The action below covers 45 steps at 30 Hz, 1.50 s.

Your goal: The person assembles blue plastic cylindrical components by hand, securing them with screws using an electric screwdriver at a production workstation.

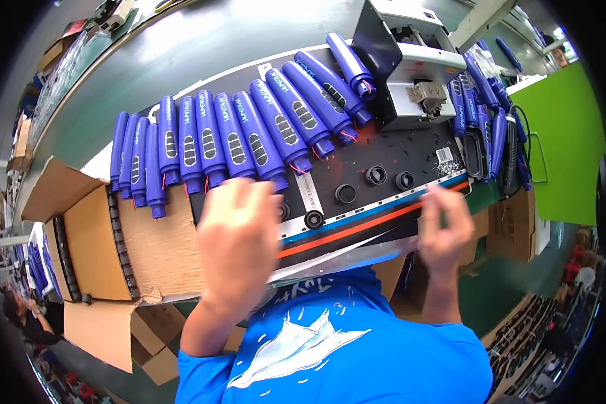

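My left hand is smeared by motion above the mat's front edge, just below the ends of the blue-purple tubes; whether it holds anything does not show. Several of these tubes lie side by side in a slanting row, with oval dark grilles and short red wires at many near ends. Farther right, my right hand is raised at the mat's edge with its fingertips pinched together, and what may be between them cannot be made out. Several small black rings stand on the black mat between the hands.
A pale bench machine with a metal clamp and a black side plate stands at the back right. More blue tubes are piled beside it, near a green panel. At left, an open cardboard box has rows of black parts along its dividers.
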Available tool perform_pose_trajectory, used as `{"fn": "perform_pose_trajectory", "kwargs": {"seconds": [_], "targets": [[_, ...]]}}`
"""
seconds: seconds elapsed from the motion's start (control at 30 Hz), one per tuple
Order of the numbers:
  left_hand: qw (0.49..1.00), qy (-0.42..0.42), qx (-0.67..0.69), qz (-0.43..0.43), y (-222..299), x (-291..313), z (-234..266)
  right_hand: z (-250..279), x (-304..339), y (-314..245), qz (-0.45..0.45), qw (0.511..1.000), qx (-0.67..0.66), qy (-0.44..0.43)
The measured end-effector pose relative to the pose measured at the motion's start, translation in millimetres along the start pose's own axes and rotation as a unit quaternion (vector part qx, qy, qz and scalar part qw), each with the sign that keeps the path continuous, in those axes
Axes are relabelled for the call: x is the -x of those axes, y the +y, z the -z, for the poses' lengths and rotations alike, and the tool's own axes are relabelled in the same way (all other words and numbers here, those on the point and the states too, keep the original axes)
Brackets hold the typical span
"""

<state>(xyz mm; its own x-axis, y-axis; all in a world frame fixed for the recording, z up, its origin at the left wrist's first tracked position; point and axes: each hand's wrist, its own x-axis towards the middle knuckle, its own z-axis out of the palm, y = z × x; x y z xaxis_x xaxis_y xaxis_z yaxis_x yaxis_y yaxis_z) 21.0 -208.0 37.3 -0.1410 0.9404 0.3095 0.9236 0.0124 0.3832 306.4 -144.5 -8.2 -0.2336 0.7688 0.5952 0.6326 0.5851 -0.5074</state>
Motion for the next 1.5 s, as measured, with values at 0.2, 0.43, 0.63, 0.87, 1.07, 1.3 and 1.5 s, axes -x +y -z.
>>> {"fn": "perform_pose_trajectory", "kwargs": {"seconds": [0.2, 0.43, 0.63, 0.87, 1.07, 1.3, 1.5], "targets": [[0.988, -0.027, -0.045, 0.147, -48.4, 12.8, 7.5, 39.5, -40.1, 59.9, -0.133, 0.962, 0.087, 0.223], [0.981, -0.042, 0.048, 0.183, -56.5, 13.5, -0.2, 24.6, -60.7, 62.5, -0.023, 0.971, 0.197, 0.133], [0.98, -0.056, 0.042, 0.188, -56.5, 16.9, 1.4, -27.0, -44.9, -25.9, 0.19, 0.957, 0.036, -0.216], [0.97, -0.016, 0.137, 0.198, -63.6, 25.3, 18.0, -57.5, -48.6, -31.1, 0.188, 0.948, -0.02, -0.258], [0.973, 0.051, 0.15, 0.17, -81.0, 34.7, 39.5, -58.3, -46.5, -39.3, 0.148, 0.953, -0.05, -0.259], [0.968, -0.043, 0.097, 0.229, -113.4, 56.8, 51.8, -65.9, -49.3, -40.7, 0.19, 0.942, -0.066, -0.267], [0.935, 0.091, 0.215, 0.269, -107.2, 80.4, 43.6, -70.1, -42.7, -28.0, 0.201, 0.95, -0.068, -0.23]]}}
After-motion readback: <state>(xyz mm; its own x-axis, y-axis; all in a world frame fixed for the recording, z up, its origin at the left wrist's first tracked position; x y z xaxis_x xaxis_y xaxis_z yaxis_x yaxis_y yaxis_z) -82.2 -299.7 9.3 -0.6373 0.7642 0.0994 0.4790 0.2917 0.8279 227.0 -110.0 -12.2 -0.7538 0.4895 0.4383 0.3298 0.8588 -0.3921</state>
